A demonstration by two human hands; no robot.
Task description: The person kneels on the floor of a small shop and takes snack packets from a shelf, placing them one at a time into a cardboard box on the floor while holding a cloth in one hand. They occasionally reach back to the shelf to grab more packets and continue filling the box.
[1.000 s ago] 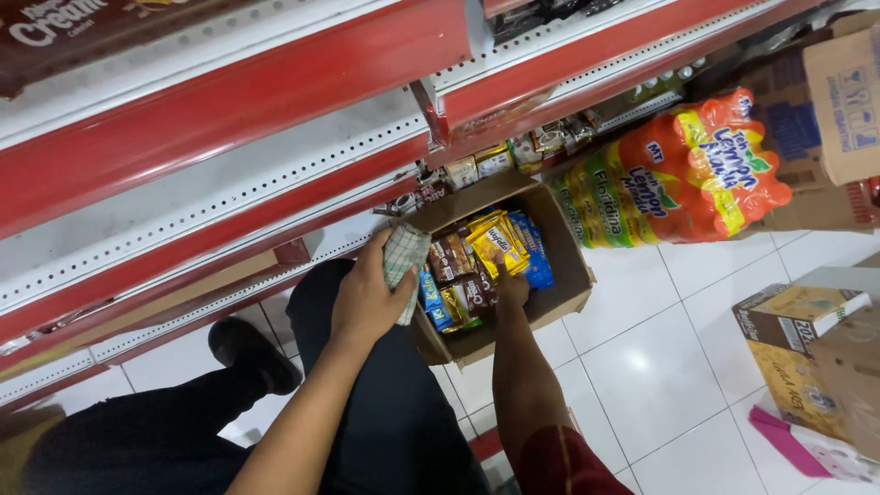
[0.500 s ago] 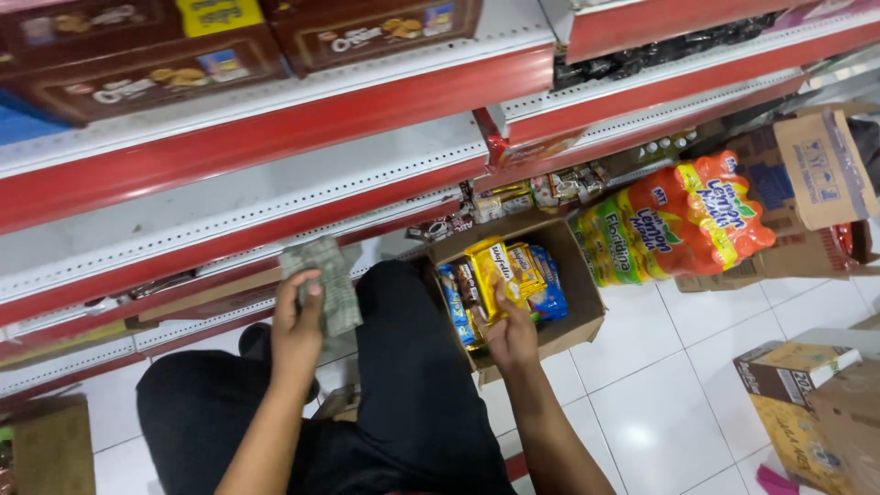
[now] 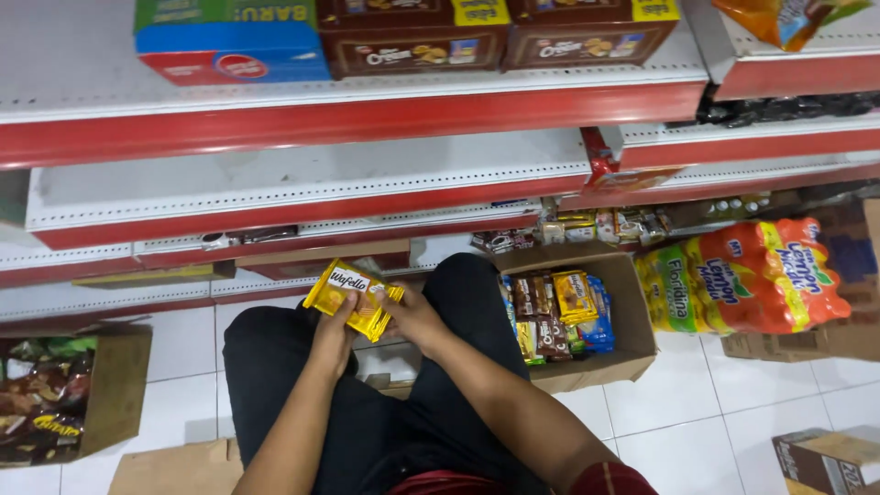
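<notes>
Both my hands meet over my lap in the head view, in front of red and white shop shelves. My left hand [image 3: 332, 337] and my right hand [image 3: 414, 317] together grip a small stack of yellow wafer packets [image 3: 351, 295]. To the right, on the floor, stands an open cardboard box [image 3: 631, 323] filled with several upright snack packets [image 3: 555, 312] in brown, yellow and blue. The checked cloth seen before is out of sight.
A bare white shelf board [image 3: 302, 179] runs at mid height, with brown and blue biscuit boxes [image 3: 412, 37] on the shelf above. A shrink-wrapped pack of orange drink bottles [image 3: 747, 275] lies right of the box. Another snack-filled carton [image 3: 115, 390] sits at left.
My right hand lifted yellow packets out of the box and brought them left to my lap. My left hand dropped from the shelf to meet them; the cloth has gone from view.
</notes>
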